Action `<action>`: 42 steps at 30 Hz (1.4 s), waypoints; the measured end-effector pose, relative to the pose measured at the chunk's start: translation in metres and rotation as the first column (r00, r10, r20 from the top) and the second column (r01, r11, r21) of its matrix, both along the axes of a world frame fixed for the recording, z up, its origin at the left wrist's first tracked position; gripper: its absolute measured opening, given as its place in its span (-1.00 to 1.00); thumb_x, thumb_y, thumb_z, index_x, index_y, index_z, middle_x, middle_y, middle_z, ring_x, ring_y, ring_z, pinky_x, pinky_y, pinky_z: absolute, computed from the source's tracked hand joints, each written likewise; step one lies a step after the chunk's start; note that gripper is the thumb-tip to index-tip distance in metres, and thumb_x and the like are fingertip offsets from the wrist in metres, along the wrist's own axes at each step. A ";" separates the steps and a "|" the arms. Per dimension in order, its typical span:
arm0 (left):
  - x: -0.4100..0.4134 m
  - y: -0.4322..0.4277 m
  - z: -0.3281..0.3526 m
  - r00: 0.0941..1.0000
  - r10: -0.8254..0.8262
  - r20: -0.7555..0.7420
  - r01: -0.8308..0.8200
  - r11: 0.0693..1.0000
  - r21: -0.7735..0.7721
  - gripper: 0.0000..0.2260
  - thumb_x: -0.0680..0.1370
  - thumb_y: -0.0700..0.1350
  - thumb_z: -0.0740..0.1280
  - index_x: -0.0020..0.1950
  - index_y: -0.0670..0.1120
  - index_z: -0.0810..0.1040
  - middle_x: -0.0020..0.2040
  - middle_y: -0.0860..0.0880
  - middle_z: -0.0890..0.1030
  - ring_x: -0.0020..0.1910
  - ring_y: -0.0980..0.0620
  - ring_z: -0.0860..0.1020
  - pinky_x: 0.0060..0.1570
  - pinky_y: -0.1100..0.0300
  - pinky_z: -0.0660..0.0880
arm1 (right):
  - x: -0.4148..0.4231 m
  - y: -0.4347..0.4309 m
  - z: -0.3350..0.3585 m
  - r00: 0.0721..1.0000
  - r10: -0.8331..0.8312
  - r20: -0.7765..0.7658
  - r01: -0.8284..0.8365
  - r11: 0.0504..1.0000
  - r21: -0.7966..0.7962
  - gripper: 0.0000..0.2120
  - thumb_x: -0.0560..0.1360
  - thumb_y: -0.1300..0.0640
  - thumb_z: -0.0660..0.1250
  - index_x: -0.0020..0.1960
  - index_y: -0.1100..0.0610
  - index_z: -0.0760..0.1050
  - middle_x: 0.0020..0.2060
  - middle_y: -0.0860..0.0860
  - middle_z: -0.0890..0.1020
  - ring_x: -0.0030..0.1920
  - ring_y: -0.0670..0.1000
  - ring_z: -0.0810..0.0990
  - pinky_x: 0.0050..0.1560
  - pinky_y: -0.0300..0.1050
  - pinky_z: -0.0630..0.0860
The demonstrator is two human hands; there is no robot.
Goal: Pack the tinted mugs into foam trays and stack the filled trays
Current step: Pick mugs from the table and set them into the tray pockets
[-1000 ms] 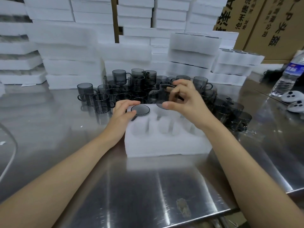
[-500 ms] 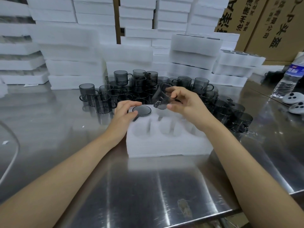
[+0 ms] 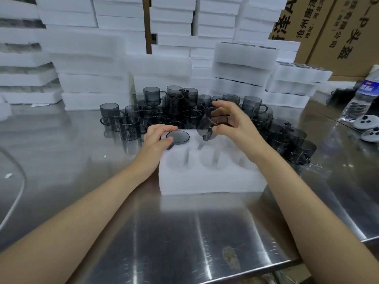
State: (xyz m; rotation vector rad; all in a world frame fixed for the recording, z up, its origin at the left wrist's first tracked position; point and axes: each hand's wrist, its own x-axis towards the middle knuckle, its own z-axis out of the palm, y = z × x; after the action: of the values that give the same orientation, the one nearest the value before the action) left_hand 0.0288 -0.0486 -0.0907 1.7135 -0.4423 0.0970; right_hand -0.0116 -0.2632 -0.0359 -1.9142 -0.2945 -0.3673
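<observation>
left carton (image 3: 303, 21) reads 沧州唐泽, right carton (image 3: 352, 27) reads 头盔

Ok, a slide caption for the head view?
Right hand holds a tinted mug tilted over the foam tray; left hand touches the seated mug in its far-left pocket.
</observation>
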 end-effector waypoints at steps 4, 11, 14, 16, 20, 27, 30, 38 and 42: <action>0.000 0.000 0.000 1.000 -0.001 -0.008 0.001 1.000 -0.006 -0.67 0.60 -0.29 0.18 0.07 0.15 0.53 0.17 0.11 0.36 0.36 0.09 0.29 0.32 0.27 0.19 | 0.001 0.004 -0.005 0.999 -0.034 -0.013 0.029 0.960 -0.278 -0.51 0.49 0.22 0.37 0.37 -0.07 0.41 0.15 -0.06 0.47 0.17 -0.16 0.47 0.22 -0.24 0.43; 0.001 0.000 -0.002 1.000 0.018 0.013 -0.018 1.000 0.011 -0.67 0.59 -0.29 0.19 0.07 0.15 0.53 0.17 0.10 0.36 0.37 0.08 0.29 0.45 0.12 0.14 | -0.001 0.001 -0.008 0.999 -0.022 0.046 0.040 0.897 -0.440 -0.49 0.48 0.10 0.42 0.40 -0.05 0.39 0.17 -0.11 0.43 0.19 -0.18 0.44 0.22 -0.25 0.38; 0.004 0.000 -0.003 1.000 0.015 0.012 -0.015 1.000 0.004 -0.66 0.59 -0.30 0.19 0.07 0.15 0.54 0.15 0.12 0.37 0.36 0.09 0.31 0.41 0.17 0.17 | -0.001 0.002 -0.009 1.000 -0.017 0.018 0.024 0.847 -0.531 -0.50 0.52 0.07 0.36 0.43 -0.02 0.34 0.22 -0.10 0.40 0.24 -0.13 0.42 0.28 -0.20 0.34; 0.004 -0.001 -0.003 0.999 0.044 0.018 -0.043 0.998 -0.055 -0.67 0.59 -0.30 0.18 0.08 0.12 0.55 0.12 0.12 0.39 0.28 0.11 0.37 0.31 0.24 0.26 | -0.002 0.003 -0.009 1.000 -0.008 -0.001 0.007 0.841 -0.541 -0.50 0.58 -0.03 0.26 0.48 -0.02 0.28 0.36 -0.11 0.32 0.37 -0.11 0.32 0.34 -0.24 0.22; 0.006 0.007 0.000 0.934 0.324 0.154 -0.293 0.936 -0.194 -0.66 0.55 -0.39 0.14 0.04 0.02 0.55 0.02 0.14 0.42 0.03 0.21 0.44 0.06 0.29 0.37 | -0.004 0.004 -0.009 0.999 0.040 -0.001 -0.033 0.810 -0.586 -0.46 0.61 -0.14 0.09 0.55 -0.13 0.06 0.53 -0.22 0.08 0.52 -0.18 0.02 0.50 -0.13 0.00; 0.030 0.028 -0.011 0.786 0.493 0.372 -0.591 0.776 0.221 -0.61 0.44 -0.42 0.18 0.20 -0.17 0.54 0.20 -0.12 0.40 0.27 -0.13 0.28 0.11 0.50 0.11 | 0.004 0.002 -0.015 0.979 -0.003 -0.202 -0.165 0.565 -0.809 -0.47 0.61 -0.24 -0.08 0.55 -0.17 -0.02 0.53 -0.28 -0.06 0.54 -0.12 -0.17 0.51 0.00 -0.25; 0.031 0.026 -0.014 0.780 0.447 0.438 -0.599 0.735 0.318 -0.60 0.47 -0.37 0.22 0.29 -0.17 0.52 0.27 -0.18 0.38 0.29 -0.18 0.26 0.19 0.35 0.11 | 0.007 0.002 -0.014 0.970 -0.016 -0.242 -0.196 0.537 -0.821 -0.42 0.56 -0.30 -0.12 0.54 -0.20 -0.07 0.52 -0.30 -0.09 0.54 -0.11 -0.18 0.49 0.01 -0.28; 0.028 0.019 -0.016 0.823 0.243 0.514 -0.543 0.600 0.587 -0.57 0.59 -0.21 0.23 0.47 -0.08 0.35 0.51 -0.08 0.19 0.38 -0.17 0.18 0.30 -0.05 0.20 | 0.002 0.005 -0.017 0.983 -0.026 -0.183 -0.126 0.630 -0.766 -0.34 0.48 -0.38 -0.06 0.53 -0.19 0.08 0.51 -0.32 0.01 0.53 -0.17 -0.09 0.51 -0.05 -0.23; 0.026 0.019 -0.014 0.809 0.274 0.520 -0.555 0.646 0.523 -0.67 0.57 -0.25 0.26 0.34 -0.17 0.45 0.40 -0.18 0.28 0.33 -0.19 0.24 0.29 -0.05 0.29 | 0.000 0.006 -0.016 0.984 -0.028 -0.174 -0.112 0.662 -0.741 -0.35 0.47 -0.38 -0.05 0.52 -0.19 0.13 0.51 -0.30 0.06 0.53 -0.16 -0.05 0.52 -0.03 -0.20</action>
State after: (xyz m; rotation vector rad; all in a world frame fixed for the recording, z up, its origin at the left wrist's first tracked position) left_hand 0.0551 -0.0295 -0.1046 2.5064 -0.3757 0.7329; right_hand -0.0117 -0.2569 -0.0517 -2.7408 -0.4178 -0.0222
